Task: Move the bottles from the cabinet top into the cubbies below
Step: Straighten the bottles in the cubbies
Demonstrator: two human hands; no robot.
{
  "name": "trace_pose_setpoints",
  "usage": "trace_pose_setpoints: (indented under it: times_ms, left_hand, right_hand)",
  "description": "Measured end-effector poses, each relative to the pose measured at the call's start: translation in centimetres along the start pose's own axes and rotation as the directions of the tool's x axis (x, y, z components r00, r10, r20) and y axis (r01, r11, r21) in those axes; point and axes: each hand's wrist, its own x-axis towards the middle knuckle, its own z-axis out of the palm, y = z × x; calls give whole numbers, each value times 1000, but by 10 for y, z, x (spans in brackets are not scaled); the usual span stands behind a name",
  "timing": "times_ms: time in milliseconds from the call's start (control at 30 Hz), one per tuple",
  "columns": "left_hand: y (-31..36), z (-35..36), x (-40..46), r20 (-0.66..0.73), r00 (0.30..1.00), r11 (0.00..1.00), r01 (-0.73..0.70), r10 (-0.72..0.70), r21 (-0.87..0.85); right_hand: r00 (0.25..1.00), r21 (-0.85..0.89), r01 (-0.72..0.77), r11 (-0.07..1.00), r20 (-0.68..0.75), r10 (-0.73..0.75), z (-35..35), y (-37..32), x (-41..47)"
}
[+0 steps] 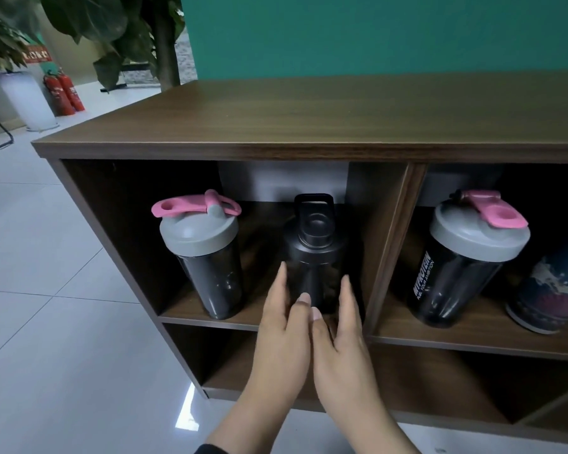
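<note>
Bare forearms; a dark sleeve (pixel 210 448) edges the left arm.

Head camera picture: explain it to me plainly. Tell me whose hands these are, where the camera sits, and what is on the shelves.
There is no machine here. A person wears the camera on their head, so you look down at their own left hand and right hand. Both reach into the upper left cubby of a wooden cabinet, fingers open on either side of a black bottle that stands on the shelf. Whether they grip it I cannot tell. Beside it stands a pink-capped shaker. The right cubby holds another shaker and a patterned bottle. The visible cabinet top carries no bottles.
</note>
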Motion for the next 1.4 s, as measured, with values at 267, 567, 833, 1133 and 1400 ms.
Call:
trace_pose_setpoints:
  times_ms: [267, 567, 833, 1133, 1400]
  left_hand:
    - [-3, -14, -10, -188, 972, 990, -130, 138, 50]
    - [-12, -71, -14, -537, 768, 937, -299, 349, 180]
    - [-9, -80, 4, -548, 818, 981, -189, 176, 32]
    - [-13, -67, 2, -483, 858, 985, -151, 174, 86]
    - [-15, -84, 25, -421, 892, 985, -123, 162, 119]
  right_hand:
    - [959, 56, 169, 984, -238, -151, 10, 12, -17]
    - [994, 107, 102, 989, 40, -107, 57, -20, -5]
    - [984, 82, 105, 991, 133, -115, 90, -39, 27]
    - [961, 136, 75, 988, 256, -108, 97, -27, 45]
    - [984, 14, 128, 992, 125, -129, 100, -32, 44]
